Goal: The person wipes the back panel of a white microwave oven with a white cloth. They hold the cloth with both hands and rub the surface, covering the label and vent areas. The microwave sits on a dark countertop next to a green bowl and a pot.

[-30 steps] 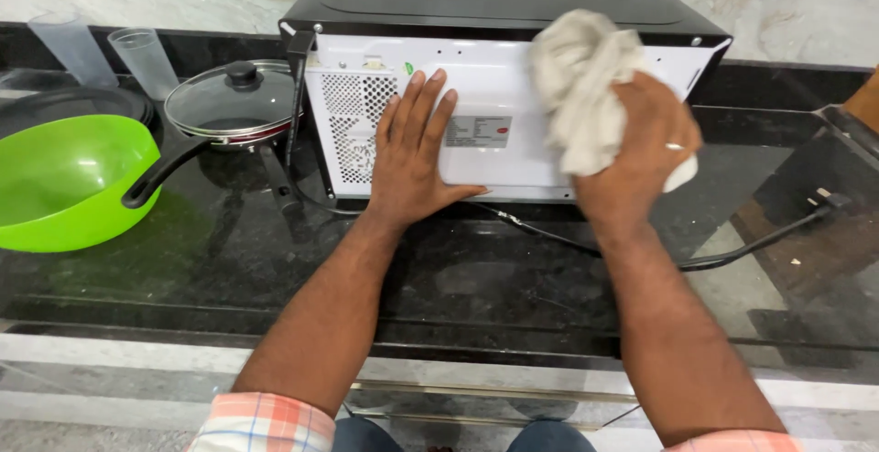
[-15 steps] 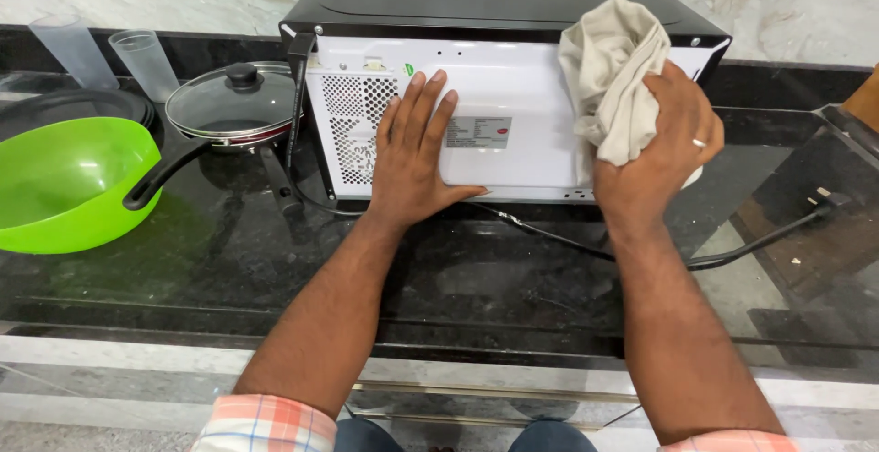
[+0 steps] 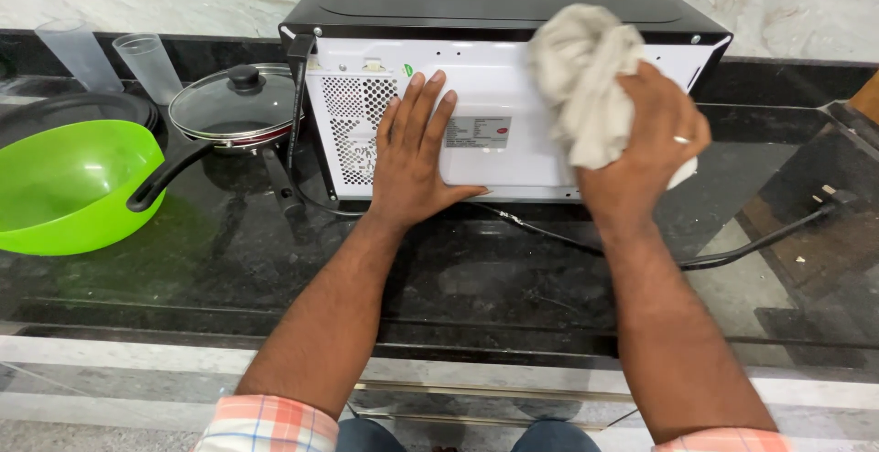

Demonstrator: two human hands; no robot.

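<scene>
Right hand (image 3: 641, 141) clenched on crumpled beige cloth (image 3: 581, 95), pressed against upper right of white microwave back panel (image 3: 513, 95); left hand (image 3: 417, 154) flat, released, at panel's centre-left.

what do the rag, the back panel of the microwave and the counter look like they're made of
Rag: soft woven cloth, off-white, matt; it bunches and folds in the right hand.
Back panel: probably painted sheet metal, glossy white, with punched vent holes and screws beside the left hand.
Counter: likely polished dark stone, speckled and reflective.
</scene>
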